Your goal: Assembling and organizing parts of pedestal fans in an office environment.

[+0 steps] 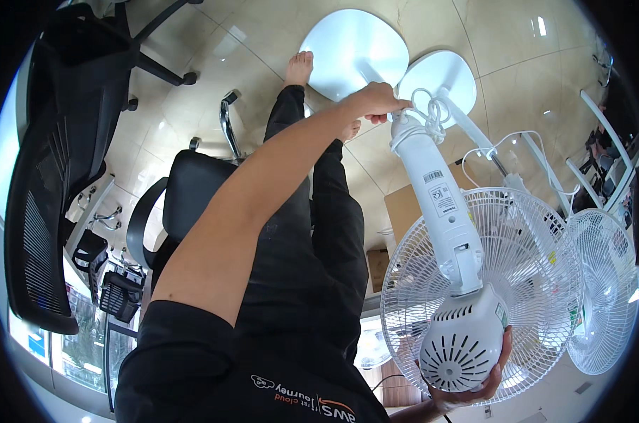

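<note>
A white electric fan (432,176) lies across the right side, its column pointing away from me and its wire-caged head nearest. My right hand (488,388) cups the slotted motor housing (460,345) from below, fingers wrapped round its edge. My left hand (379,102) reaches to the far end of the column, fingers curled and pinching there; the exact grip is partly hidden. A looped white power cord (435,116) hangs beside that end. Behind it the fan's round grille (538,282) spreads wide.
Two white rounded base plates (359,53) lie on the tiled floor by my bare feet. A white pole (467,127) rises from the smaller plate. Another caged fan (601,289) stands at the right, with a cardboard box (404,211) behind. Black office chairs (199,190) stand left.
</note>
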`<action>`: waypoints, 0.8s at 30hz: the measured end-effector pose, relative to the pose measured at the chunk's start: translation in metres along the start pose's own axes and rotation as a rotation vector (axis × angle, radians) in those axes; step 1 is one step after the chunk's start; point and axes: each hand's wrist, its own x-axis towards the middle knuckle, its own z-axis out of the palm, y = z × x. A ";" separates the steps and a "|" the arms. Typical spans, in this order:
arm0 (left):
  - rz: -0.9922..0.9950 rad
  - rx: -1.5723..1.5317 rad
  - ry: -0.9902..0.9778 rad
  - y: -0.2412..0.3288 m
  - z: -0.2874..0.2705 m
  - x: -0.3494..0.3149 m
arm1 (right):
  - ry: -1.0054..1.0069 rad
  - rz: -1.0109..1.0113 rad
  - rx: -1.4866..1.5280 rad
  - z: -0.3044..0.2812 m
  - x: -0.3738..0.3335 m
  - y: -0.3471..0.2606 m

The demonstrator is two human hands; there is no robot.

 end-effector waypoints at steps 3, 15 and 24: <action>-0.139 -0.279 0.029 0.003 0.005 0.006 | -0.012 0.001 -0.021 -0.002 0.001 -0.001; -0.391 -0.236 -0.066 -0.001 0.023 0.044 | 0.262 -0.024 0.160 0.017 0.011 -0.010; -0.453 -0.192 -0.259 0.018 0.000 0.037 | 0.267 -0.001 0.138 0.014 0.001 0.002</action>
